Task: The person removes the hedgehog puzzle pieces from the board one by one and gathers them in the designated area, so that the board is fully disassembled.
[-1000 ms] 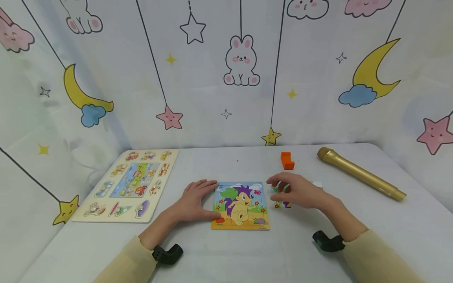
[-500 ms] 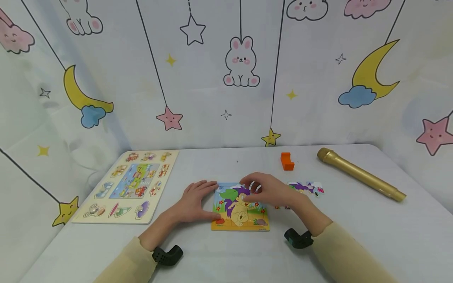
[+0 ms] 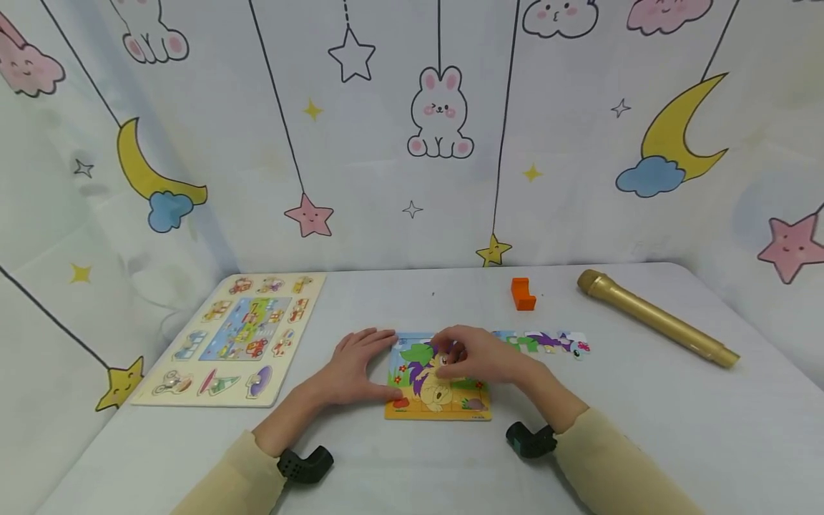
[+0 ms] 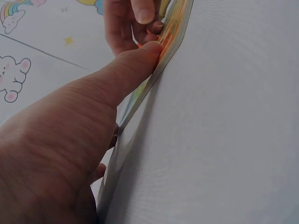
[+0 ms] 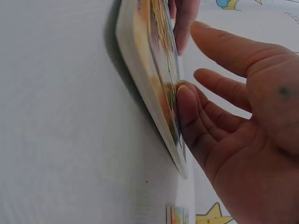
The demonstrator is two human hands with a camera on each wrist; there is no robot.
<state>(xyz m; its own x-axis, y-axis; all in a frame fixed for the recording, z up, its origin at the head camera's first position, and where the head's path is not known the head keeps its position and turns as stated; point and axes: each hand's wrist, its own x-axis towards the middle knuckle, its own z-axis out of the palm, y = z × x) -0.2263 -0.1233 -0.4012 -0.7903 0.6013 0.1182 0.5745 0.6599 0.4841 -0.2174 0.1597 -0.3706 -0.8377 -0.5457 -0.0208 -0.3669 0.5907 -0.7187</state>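
Observation:
A square hedgehog jigsaw puzzle (image 3: 438,397) lies on the white table, with a purple-spined hedgehog, a green leaf and red flowers in its picture. At its left edge rests my left hand (image 3: 354,365), thumb on the lower left part and straight fingers reaching the upper left corner. My right hand (image 3: 483,354) is over the puzzle's upper right part and hides some of it. In the right wrist view, bent fingertips (image 5: 187,100) touch the puzzle face while the thumb stands away from it. Nothing shows between thumb and fingers. Loose puzzle pieces (image 3: 558,343) lie beyond the right hand.
A larger pale puzzle board (image 3: 277,379) with vehicle and toy pictures lies at the left. An orange block (image 3: 523,295) stands at the back, and a gold microphone (image 3: 656,315) lies at the back right. A patterned curtain (image 3: 360,143) hangs behind the table.
My right hand has moved left from the loose pieces onto the puzzle, uncovering pieces on the table and dipping slightly at the end. The left hand has stayed in place.

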